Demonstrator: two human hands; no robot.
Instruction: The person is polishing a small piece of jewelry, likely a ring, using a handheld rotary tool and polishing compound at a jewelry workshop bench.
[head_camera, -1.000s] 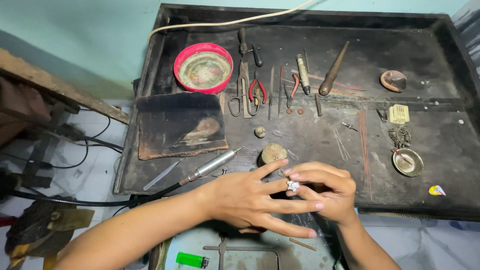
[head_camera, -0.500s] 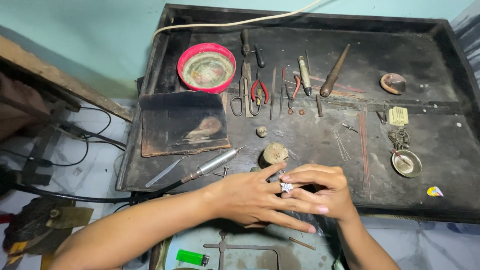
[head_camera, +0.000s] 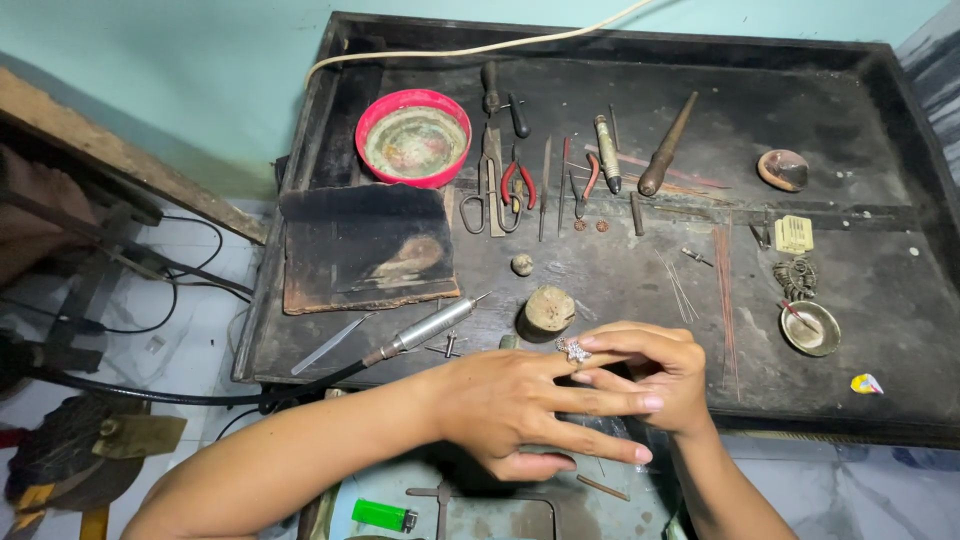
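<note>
1. Ring (head_camera: 574, 350), small and silvery with a star-like top, sits on a finger of the left hand (head_camera: 520, 405), near the front edge of the counter (head_camera: 850, 230).
2. Left hand lies flat with fingers spread apart, pointing toward 3 o'clock and gripping nothing.
3. Right hand (head_camera: 655, 375) reaches across from 3 o'clock; its fingertips are pinched together on the ring.
4. At 7 o'clock of the hands, nearest of all, lies a green lighter (head_camera: 383, 515).
5. At 10 o'clock of the hands, a metal rotary handpiece (head_camera: 425, 330) lies on the counter, its black cable trailing off toward 8 o'clock.
6. At 12 o'clock, just beyond the ring, stands a short wooden stub (head_camera: 547, 311).
7. At 3 o'clock, well apart, rests a small metal dish (head_camera: 810, 328).
8. Farther, at 11 o'clock, lies a dark scorched board (head_camera: 365, 247).
9. Beyond it, scissors (head_camera: 480, 200), red-handled pliers (head_camera: 520, 183) and a wooden-handled awl (head_camera: 668, 147) lie in a row.
10. Farthest, at 11 o'clock, sits a red bowl (head_camera: 413, 137).
</note>
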